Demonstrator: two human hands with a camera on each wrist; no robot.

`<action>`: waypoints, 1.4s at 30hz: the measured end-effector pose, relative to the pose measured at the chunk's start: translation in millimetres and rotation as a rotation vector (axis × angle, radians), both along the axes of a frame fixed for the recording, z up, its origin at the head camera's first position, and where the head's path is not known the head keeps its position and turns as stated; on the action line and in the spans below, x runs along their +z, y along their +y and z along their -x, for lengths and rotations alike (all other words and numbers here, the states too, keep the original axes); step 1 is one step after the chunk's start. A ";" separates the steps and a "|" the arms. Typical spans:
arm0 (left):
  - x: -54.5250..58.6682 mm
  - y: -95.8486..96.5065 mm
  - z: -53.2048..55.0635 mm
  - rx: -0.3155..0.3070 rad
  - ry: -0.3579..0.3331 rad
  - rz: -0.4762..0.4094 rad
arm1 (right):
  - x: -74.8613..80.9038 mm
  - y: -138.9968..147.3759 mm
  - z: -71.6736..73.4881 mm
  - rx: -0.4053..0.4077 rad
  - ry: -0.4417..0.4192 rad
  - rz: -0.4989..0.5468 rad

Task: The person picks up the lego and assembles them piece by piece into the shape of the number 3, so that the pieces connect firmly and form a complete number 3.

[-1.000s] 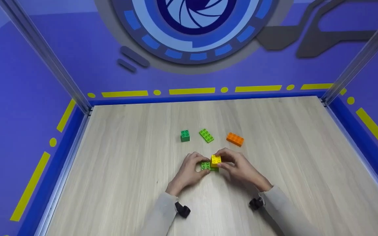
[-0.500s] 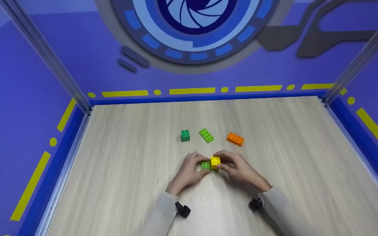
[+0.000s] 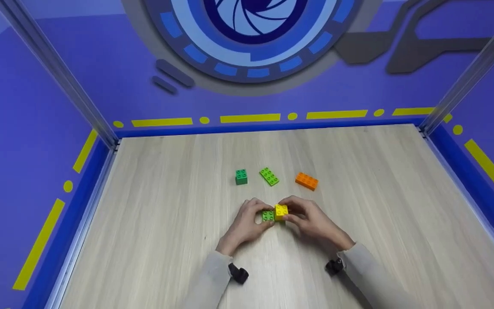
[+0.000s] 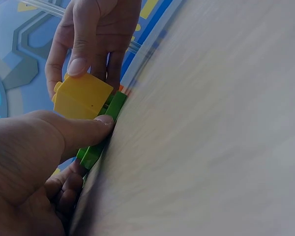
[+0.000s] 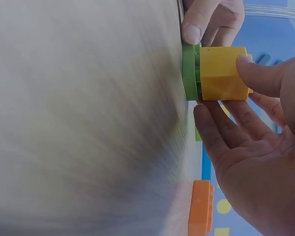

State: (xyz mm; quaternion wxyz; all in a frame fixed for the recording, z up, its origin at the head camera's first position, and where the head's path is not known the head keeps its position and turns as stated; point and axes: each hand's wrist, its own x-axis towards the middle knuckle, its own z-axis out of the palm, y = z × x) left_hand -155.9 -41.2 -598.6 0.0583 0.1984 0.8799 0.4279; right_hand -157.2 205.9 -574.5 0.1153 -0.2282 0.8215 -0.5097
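Yellow plastic catches the eye first: a small square yellow block point(image 3: 281, 212) with four studs on top, held in the right hand point(image 3: 314, 219). The fingers of that hand grip it from the far side while the thumb presses the near side. It sits over the right end of a flat green plate point(image 3: 268, 216), studs facing up, and both wrist views show some of the plate's studs in a narrow gap beneath the block, so it is not seated flush.

The left hand point(image 3: 245, 223) pinches the green plate between thumb and fingers, around its left part, where four bare studs show in the head view. The plate lies low against the pale wood-grained desk point(image 3: 165, 197), and the two hands face each other just either side of the block.

Beyond the hands, three more pieces lie in a loose row, well apart from one another. A dark green block point(image 3: 241, 177) stands upright on the left, a lime plate point(image 3: 269, 176) lies at a slant in the middle, and an orange brick point(image 3: 306, 181) rests on the right, also turned at an angle. Grey sleeves point(image 3: 212, 272) cover the forearms, and a black device point(image 3: 239, 273) sits at each wrist.
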 end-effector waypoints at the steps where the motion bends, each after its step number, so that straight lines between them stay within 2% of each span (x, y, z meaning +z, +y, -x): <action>1: -0.2 0.2 0.0 0.000 0.001 0.001 | 0.2 0.2 -0.2 -0.001 -0.001 -0.002; 20: -0.6 3.0 0.3 0.001 -0.013 0.023 | 6.9 -0.8 0.5 0.031 0.023 -0.040; 26: -1.6 4.8 -0.5 0.003 -0.039 0.024 | 7.7 0.2 0.9 0.030 -0.009 -0.036; 42: -0.1 0.0 -0.3 -0.005 -0.031 -0.008 | 7.1 -0.7 7.3 0.022 -0.081 -0.013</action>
